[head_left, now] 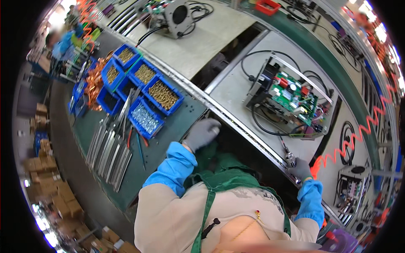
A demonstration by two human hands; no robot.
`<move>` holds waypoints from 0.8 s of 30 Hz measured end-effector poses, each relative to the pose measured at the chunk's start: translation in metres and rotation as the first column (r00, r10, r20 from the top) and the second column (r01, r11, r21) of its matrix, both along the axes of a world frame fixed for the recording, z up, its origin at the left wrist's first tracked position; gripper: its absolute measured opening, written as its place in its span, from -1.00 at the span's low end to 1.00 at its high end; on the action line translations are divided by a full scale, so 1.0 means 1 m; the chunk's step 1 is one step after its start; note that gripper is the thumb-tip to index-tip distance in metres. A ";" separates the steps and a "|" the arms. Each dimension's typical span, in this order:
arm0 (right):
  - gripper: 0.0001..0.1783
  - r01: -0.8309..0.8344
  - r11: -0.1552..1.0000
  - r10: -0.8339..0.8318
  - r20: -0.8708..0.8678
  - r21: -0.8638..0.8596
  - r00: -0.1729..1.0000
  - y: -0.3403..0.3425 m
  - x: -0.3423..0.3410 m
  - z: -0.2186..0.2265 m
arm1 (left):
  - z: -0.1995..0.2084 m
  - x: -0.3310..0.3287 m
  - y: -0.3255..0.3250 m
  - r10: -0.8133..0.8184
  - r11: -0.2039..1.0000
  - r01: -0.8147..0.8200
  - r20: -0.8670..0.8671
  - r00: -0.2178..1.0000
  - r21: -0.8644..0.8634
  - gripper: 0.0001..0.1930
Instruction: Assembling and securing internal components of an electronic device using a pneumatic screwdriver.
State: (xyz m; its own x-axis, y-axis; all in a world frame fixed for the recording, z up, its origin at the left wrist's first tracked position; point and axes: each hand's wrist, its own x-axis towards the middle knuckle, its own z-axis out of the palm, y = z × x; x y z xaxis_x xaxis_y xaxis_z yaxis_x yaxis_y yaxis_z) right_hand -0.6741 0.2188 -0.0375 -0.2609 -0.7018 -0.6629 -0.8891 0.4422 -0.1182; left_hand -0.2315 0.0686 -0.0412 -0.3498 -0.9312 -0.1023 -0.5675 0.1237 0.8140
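Note:
My left hand (203, 134), in a grey glove, is near the edge of the green table (171, 139), close to the blue parts bins. Its fingers are curled in, and whatever they hold, if anything, is hidden. In my gloved right hand (302, 169) is a metal-bodied power screwdriver (290, 157), at the near edge of the line. Its thin tip points away from me, toward an open electronic unit (291, 95) with a green circuit board and a metal frame. A black cable (257, 120) loops around that unit.
Blue bins of brass screws (163, 95) and silver screws (145, 118) stand at left. Metal strips (110, 149) and pliers (130, 138) lie beside them. A red coiled hose (358, 139) hangs at right. Another unit (175, 19) sits farther up the line.

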 end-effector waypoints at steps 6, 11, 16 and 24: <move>-0.47 0.484 0.814 -0.519 0.777 0.321 0.356 0.023 0.028 -0.010 | 0.025 0.120 -0.071 0.683 0.645 -0.368 0.289 0.671 -0.669 -0.64; -0.40 0.363 0.614 -0.619 0.713 0.701 -0.329 0.027 0.076 0.011 | 0.036 0.127 -0.103 0.382 0.921 -0.129 0.785 0.488 -0.368 -0.57; -0.33 0.233 0.650 -0.586 0.672 0.723 -0.453 0.016 0.111 0.026 | 0.047 0.129 -0.117 0.259 0.964 -0.202 0.796 0.547 -0.175 -0.73; -0.10 0.325 0.731 -0.478 0.790 0.600 -0.383 -0.004 0.141 0.069 | 0.020 0.144 -0.109 0.545 0.830 -0.299 0.572 0.613 -0.471 -0.73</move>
